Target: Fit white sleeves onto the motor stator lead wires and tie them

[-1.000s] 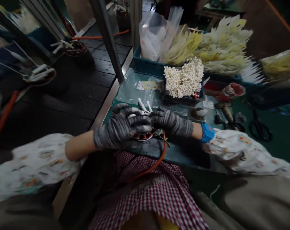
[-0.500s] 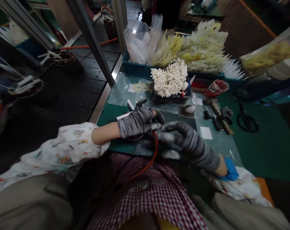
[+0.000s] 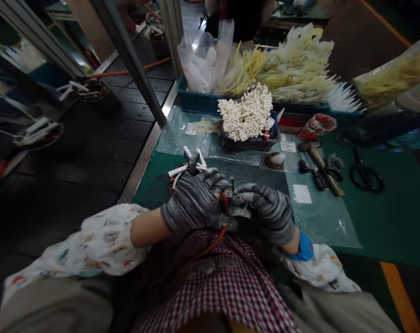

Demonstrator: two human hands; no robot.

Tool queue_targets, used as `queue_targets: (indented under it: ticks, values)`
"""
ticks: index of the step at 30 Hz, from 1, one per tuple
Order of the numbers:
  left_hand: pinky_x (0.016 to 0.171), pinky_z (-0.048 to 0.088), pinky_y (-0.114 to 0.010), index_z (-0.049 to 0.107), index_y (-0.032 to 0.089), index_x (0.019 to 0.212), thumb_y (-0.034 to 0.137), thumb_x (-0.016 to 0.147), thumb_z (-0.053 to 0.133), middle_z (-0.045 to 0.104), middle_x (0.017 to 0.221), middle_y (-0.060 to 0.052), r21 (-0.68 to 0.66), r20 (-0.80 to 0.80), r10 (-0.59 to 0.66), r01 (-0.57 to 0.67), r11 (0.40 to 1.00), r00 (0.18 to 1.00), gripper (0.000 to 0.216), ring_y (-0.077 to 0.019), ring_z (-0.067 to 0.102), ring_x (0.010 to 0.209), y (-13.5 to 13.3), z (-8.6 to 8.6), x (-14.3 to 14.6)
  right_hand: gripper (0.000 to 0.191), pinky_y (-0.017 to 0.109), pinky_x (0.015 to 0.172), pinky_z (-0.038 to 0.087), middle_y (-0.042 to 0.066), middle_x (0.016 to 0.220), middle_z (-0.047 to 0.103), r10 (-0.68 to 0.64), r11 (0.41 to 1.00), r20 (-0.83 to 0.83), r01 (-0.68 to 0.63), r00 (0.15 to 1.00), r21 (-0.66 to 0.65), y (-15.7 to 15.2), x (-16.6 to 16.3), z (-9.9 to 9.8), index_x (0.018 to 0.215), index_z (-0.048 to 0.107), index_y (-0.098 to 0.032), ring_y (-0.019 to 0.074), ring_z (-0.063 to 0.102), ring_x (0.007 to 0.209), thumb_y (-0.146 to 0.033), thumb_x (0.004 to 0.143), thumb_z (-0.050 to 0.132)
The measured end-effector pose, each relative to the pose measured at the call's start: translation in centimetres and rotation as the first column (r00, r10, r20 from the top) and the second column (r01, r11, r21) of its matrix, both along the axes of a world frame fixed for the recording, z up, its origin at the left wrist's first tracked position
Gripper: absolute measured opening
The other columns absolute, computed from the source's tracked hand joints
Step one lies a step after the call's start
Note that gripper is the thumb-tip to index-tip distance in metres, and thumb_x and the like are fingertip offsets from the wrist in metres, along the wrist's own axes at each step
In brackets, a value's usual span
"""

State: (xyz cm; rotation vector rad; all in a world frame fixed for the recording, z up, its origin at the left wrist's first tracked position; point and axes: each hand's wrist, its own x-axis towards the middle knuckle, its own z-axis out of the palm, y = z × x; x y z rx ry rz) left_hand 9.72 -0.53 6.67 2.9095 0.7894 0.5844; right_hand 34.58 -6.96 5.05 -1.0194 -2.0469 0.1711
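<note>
We hold a wound motor stator (image 3: 175,182) near the table's front edge, its white sleeves (image 3: 192,162) fanning out past the gloved left hand (image 3: 194,201), which is clamped over it. The gloved right hand (image 3: 265,212) presses in just beside, fingertips (image 3: 243,189) on thin wires (image 3: 235,194), so the hands are together. An orange cable (image 3: 219,236) drops over the edge toward our checked apron (image 3: 217,282). The table (image 3: 386,222) ends at a metal strip (image 3: 140,162) close on our left; rightward, a plastic sheet (image 3: 321,217) gives open room before the scissors (image 3: 366,178)
</note>
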Motion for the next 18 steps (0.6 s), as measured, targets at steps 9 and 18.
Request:
queue_targets:
  ticks: [9, 18]
  values:
    - [0.128, 0.054, -0.061, 0.072, 0.013, 0.139, 0.016, 0.110, 0.050, 0.081, 0.138, -0.017, 0.382, 0.061, 0.073, -0.090, 0.920, 0.996, 0.036, -0.0312, 0.075, 0.136, -0.8, -3.7, 0.8, 0.021, 0.037, 0.076, 0.072, -0.002, 0.097, 0.086, -0.250, 0.968, -0.628, 0.192, 0.737, -0.159, 1.8, -4.9, -2.8, 0.103, 0.074, -0.032, 0.0210, 0.083, 0.082, -0.046, 0.096, 0.089]
    - [0.142, 0.012, -0.071, 0.056, 0.028, 0.164, 0.056, 0.111, 0.050, 0.062, 0.167, -0.015, -0.035, 0.045, -0.096, 0.098, 0.995, 0.994, 0.061, -0.0405, 0.048, 0.164, 0.4, -2.0, -5.7, 0.055, 0.035, 0.081, 0.065, 0.008, 0.100, 0.080, -0.415, 0.906, -0.618, 0.239, 0.667, -0.349, 4.4, -8.9, -4.4, 0.110, 0.072, -0.024, 0.0213, 0.078, 0.090, -0.056, 0.120, 0.028]
